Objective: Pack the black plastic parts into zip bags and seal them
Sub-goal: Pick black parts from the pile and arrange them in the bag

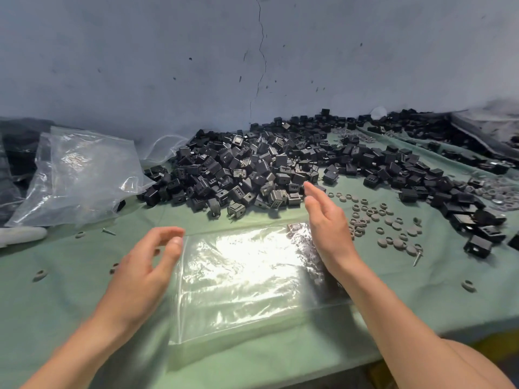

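A flat, glossy clear plastic zip bag (241, 279) lies on the green cloth-covered worktop (84, 318), near a heap of boxy black plastic parts (252, 164). The left hand (146, 265), loosely curled and empty, hovers at the bag's left edge. The right hand (328, 228), fingers straight, hides its right edge, where something greyish is indistinct.

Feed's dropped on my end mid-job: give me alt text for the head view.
A clear zip bag lies flat on the green cloth between two bare hands: the left hand loosely curled at its left edge, the right hand straight-fingered near the heap of black plastic parts behind it.
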Motion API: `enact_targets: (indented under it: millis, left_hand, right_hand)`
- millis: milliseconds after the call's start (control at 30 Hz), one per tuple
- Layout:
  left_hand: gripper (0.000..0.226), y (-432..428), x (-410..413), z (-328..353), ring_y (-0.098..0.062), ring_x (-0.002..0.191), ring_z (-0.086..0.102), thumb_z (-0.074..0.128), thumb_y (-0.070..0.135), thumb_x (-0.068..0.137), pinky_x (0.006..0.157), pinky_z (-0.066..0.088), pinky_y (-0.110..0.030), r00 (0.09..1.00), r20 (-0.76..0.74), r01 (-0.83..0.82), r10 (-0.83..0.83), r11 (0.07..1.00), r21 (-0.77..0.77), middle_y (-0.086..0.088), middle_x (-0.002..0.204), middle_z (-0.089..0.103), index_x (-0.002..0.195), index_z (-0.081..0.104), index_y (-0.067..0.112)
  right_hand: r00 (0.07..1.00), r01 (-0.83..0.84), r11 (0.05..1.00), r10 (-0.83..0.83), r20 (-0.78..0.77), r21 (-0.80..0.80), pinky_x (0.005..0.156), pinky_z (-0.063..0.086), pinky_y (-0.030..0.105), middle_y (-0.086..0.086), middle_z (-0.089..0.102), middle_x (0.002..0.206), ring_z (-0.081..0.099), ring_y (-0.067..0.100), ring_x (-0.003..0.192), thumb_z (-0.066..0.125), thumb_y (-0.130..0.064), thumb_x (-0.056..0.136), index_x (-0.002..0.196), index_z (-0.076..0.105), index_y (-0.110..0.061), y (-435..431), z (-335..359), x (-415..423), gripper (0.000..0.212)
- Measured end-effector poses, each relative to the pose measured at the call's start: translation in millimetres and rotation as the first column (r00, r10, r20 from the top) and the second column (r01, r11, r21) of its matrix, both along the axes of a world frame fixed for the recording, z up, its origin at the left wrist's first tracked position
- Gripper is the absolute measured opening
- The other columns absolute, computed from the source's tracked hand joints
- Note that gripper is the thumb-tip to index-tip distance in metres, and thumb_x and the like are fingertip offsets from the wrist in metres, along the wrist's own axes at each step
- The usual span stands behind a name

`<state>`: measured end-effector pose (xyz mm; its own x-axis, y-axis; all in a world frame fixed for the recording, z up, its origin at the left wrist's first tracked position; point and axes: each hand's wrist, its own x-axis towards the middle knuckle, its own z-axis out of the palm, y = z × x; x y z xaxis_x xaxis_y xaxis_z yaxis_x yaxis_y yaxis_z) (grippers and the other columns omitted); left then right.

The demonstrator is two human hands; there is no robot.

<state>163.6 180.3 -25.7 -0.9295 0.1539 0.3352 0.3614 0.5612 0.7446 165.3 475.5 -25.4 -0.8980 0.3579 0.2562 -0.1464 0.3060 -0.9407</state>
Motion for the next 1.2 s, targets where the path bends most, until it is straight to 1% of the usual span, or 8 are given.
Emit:
enact_targets:
  millis: [100,267,400,800,933,1033,1100,1200]
  left_hand:
    - [0.056,10.7,-3.2,-9.8,0.011,0.131,0.036,0.029,0.065,0.092,0.109,0.032,-0.027,0.986,-0.093,0.095,-0.139,0.921,-0.379,0.026,0.138,0.046,0.136,0.049,0.038]
    - [0.075,7.9,-16.9,-44.7,-0.008,0.152,0.005,-0.001,0.068,0.092,0.124,0.006,-0.033,0.985,0.090,0.170,-0.150,0.688,-0.706,0.019,0.163,0.014,0.156,0.020,0.035]
    - [0.082,3.8,-21.2,-56.8,-0.002,0.150,-0.004,-0.009,0.076,0.085,0.123,-0.001,-0.029,0.980,0.158,0.198,-0.122,0.687,-0.699,0.030,0.157,0.000,0.156,0.011,0.041]
    - [0.079,2.9,-21.0,-55.0,0.008,0.142,-0.015,-0.003,0.071,0.082,0.121,-0.008,-0.028,0.973,0.197,0.225,-0.121,0.689,-0.689,0.031,0.156,-0.007,0.155,0.006,0.045]
    - [0.078,2.3,-20.6,-56.6,0.007,0.143,-0.013,-0.003,0.071,0.083,0.121,-0.008,-0.027,0.975,0.179,0.217,-0.129,0.705,-0.675,0.031,0.156,-0.004,0.155,0.008,0.045]
    - [0.072,-0.6,-19.9,-55.6,0.003,0.148,0.000,0.006,0.070,0.088,0.123,0.000,-0.029,0.972,0.161,0.234,-0.170,0.738,-0.633,0.029,0.157,0.007,0.154,0.017,0.044]
    - [0.059,-2.2,-19.6,-51.3,-0.002,0.147,0.022,0.022,0.064,0.093,0.122,0.019,-0.034,0.974,0.125,0.224,-0.186,0.831,-0.509,0.024,0.155,0.027,0.148,0.032,0.044]
    - [0.040,-4.1,-21.5,-43.1,-0.004,0.124,0.049,0.039,0.052,0.097,0.105,0.040,-0.036,0.995,0.016,0.097,-0.097,0.962,-0.256,0.021,0.138,0.047,0.137,0.043,0.048]
  right_hand:
    - [0.985,-0.172,0.976,0.175,0.008,-0.134,0.087,0.034,-0.006,-0.014,0.040,0.153,0.040,-0.025,0.117,0.039,-0.031,0.106,0.152,0.035,-0.019,-26.3,-4.9,0.9,0.047]
    - [0.969,-0.198,0.967,0.218,0.117,-0.159,0.112,0.029,0.024,-0.013,0.032,0.159,0.030,-0.001,0.140,0.035,-0.042,0.107,0.155,0.029,-0.027,-51.6,-29.8,-4.7,0.051]
    - [0.975,-0.137,0.989,0.145,0.167,-0.058,0.121,0.026,0.038,-0.010,0.030,0.160,0.028,0.006,0.146,0.032,-0.048,0.106,0.156,0.026,-0.027,-52.2,-37.6,-7.2,0.054]
    - [0.982,-0.081,0.963,0.033,0.189,0.255,0.116,0.008,0.021,-0.006,0.028,0.162,0.018,0.011,0.150,0.027,-0.047,0.107,0.157,0.025,-0.023,-44.6,-37.2,-1.3,0.056]
    - [0.972,-0.109,0.956,0.045,0.232,0.273,0.122,0.008,0.029,-0.004,0.025,0.163,0.011,0.014,0.152,0.026,-0.049,0.106,0.157,0.026,-0.023,-47.7,-36.2,-1.7,0.057]
    - [0.968,-0.124,0.959,0.060,0.244,0.256,0.124,0.014,0.036,-0.003,0.028,0.162,0.016,0.015,0.152,0.029,-0.047,0.106,0.156,0.028,-0.023,-48.0,-31.1,-2.6,0.055]
    - [0.971,-0.115,0.972,0.067,0.229,0.203,0.121,0.023,0.036,-0.003,0.035,0.159,0.028,0.013,0.146,0.033,-0.044,0.106,0.155,0.032,-0.023,-44.6,-24.0,-4.7,0.053]
    - [0.974,-0.100,0.991,0.080,0.213,0.087,0.105,0.033,0.025,-0.004,0.043,0.153,0.044,0.005,0.128,0.039,-0.036,0.106,0.151,0.038,-0.023,-38.3,-9.9,-9.6,0.047]
